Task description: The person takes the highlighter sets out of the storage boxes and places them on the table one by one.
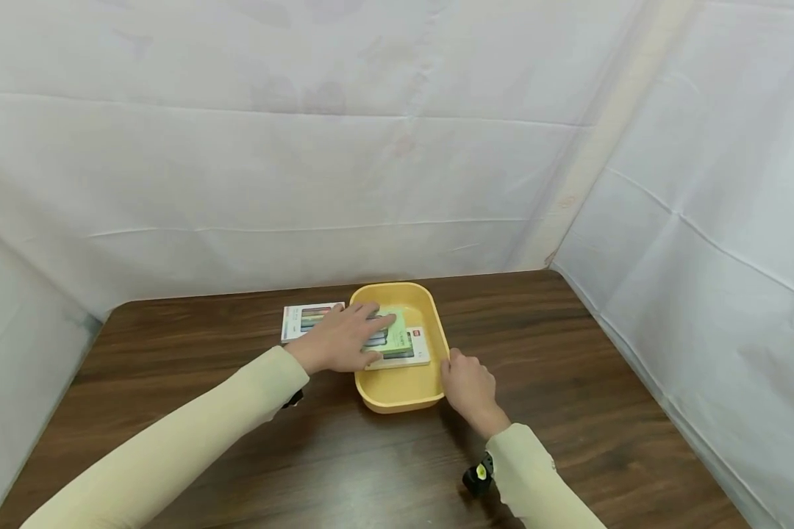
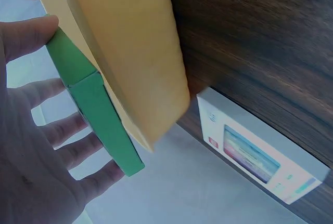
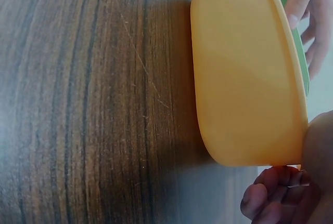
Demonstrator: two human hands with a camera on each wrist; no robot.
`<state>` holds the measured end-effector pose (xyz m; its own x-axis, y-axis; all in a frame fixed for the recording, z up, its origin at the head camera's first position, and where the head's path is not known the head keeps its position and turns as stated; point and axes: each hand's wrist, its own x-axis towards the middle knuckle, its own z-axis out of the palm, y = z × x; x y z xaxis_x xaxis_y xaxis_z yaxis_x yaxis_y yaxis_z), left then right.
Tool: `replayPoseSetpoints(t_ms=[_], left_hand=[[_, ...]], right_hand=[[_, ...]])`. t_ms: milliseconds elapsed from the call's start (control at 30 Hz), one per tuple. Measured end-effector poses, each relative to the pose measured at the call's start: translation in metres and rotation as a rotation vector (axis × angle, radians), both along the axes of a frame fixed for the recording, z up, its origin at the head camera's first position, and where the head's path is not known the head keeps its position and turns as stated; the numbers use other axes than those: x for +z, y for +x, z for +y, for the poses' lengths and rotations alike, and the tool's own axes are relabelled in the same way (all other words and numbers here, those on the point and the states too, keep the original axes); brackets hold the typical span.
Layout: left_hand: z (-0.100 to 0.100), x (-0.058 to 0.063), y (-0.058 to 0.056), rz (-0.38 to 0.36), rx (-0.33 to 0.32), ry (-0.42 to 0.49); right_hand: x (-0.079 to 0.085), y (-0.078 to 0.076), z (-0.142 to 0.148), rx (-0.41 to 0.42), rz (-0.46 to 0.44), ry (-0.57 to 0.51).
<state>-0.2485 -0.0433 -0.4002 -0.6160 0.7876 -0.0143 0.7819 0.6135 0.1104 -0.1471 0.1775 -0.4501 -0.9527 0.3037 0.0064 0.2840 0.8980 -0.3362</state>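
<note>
With thumb and spread fingers, my left hand [image 1: 346, 339] holds the green box [image 1: 398, 335] by its edges, above the white box [image 1: 420, 353] lying inside the yellow tray [image 1: 403, 386], and my right hand [image 1: 468, 383] grips the tray's side rim. I think it is good to hold the tray steady, lower the green box flat, and loosen the fingers gently

I looked forward and down from the head; both close wrist views shared the yellow, rounded-rectangular plastic bin [image 3: 247, 78] side-on.
</note>
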Motion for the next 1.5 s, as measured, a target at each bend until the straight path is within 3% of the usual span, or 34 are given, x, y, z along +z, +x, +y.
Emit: replayPoseSetpoints(t_ms=[500, 800, 1500], left_hand=[[-0.014, 0.001, 0.001, -0.027, 0.014, -0.029], [-0.018, 0.002, 0.003, 0.001, 0.005, -0.016], [-0.024, 0.001, 0.006, -0.046, 0.024, -0.036]], right_hand=[[0.000, 0.003, 0.001, -0.013, 0.002, -0.020], [-0.001, 0.003, 0.003, -0.001, 0.007, -0.037], [-0.004, 0.004, 0.010, -0.019, -0.011, -0.036]])
